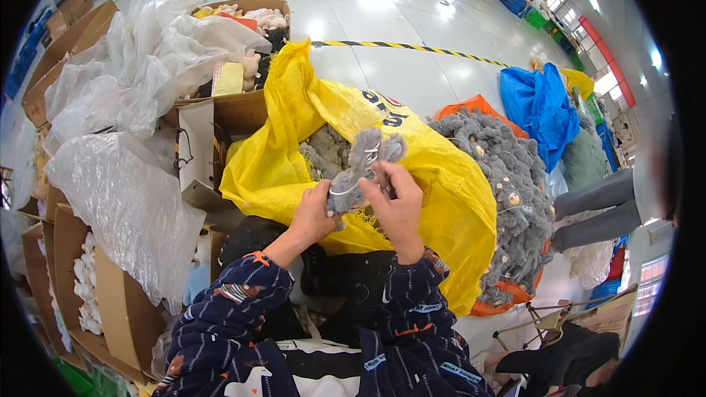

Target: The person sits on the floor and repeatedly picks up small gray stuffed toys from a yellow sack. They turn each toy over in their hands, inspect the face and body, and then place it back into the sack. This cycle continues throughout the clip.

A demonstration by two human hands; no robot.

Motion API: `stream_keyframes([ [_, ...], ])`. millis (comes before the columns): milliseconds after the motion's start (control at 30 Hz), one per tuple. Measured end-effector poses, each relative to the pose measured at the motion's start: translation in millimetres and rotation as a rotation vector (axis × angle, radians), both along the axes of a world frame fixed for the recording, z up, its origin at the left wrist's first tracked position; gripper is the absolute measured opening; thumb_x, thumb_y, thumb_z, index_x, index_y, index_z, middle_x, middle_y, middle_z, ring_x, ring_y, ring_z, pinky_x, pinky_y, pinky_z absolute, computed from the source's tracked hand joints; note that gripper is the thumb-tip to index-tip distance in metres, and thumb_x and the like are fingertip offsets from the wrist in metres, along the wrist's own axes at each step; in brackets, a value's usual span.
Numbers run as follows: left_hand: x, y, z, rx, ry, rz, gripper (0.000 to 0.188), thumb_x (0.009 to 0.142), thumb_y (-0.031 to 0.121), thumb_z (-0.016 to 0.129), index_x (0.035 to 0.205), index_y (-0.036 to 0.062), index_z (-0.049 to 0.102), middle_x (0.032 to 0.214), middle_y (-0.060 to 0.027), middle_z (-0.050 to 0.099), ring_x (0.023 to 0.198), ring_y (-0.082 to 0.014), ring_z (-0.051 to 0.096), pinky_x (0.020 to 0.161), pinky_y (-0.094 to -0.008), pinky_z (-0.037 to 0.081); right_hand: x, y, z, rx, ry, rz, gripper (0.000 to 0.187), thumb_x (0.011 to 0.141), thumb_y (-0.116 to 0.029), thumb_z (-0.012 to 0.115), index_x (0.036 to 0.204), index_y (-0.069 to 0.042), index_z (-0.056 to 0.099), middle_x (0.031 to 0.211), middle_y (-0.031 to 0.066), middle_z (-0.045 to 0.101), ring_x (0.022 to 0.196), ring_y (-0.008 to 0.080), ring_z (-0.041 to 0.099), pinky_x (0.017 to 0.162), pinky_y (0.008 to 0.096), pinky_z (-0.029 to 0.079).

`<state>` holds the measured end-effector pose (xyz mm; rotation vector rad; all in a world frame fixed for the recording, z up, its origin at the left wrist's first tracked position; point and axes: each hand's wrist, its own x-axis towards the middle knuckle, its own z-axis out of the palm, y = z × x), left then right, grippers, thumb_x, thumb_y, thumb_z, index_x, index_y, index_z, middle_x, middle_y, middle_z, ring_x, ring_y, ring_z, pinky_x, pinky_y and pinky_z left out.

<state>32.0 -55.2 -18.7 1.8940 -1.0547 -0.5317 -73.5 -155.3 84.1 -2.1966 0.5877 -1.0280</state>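
A fluffy grey plush toy [360, 164] with rounded ears and white stitching or ribbon on it is held up over the open yellow woven sack [448, 209]. My left hand [312, 213] grips its lower end. A thin white string [344, 191] crosses the toy's body and runs toward the thumb of my right hand [397, 202]. The right thumb and index finger are pinched together at the toy's right side; what lies between them is too small to make out. More grey plush [327, 151] shows inside the sack's mouth.
A big heap of grey plush toys [507, 198] fills an orange sack to the right. Cardboard boxes [121, 301] and clear plastic sheeting [125, 191] crowd the left. A blue bag [540, 106] stands at the far right, near another person's legs [599, 209]. A folding chair [559, 323] is lower right.
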Motion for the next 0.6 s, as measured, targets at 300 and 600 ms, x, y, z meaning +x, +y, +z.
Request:
stream_keyframes([
  [300,-0.9,0.2,11.5,0.021,0.072,-0.016,0.054,0.062,0.006,0.068,0.111,0.0043,0.045,0.102,-0.0178,0.055,0.098,-0.0366,0.048,0.085,-0.0412,0.041,-4.3,-10.5,4.2,-0.416,0.158,-0.164,0.027,0.078,-0.013,0.065,0.103,-0.002,0.06,0.081,0.0099,0.059,0.07,0.0262,0.059,0.059,0.0327,0.048],
  [600,1.0,2.3,12.2,0.038,0.0,-0.019,0.054,0.063,0.006,0.069,0.111,0.0045,0.045,0.101,-0.017,0.055,0.099,-0.0361,0.049,0.084,-0.0412,0.042,2.1,-10.8,1.0,-0.509,0.18,-0.187,0.026,0.075,-0.011,0.068,0.099,-0.005,0.062,0.078,0.0083,0.059,0.069,0.0237,0.06,0.058,0.0317,0.048],
])
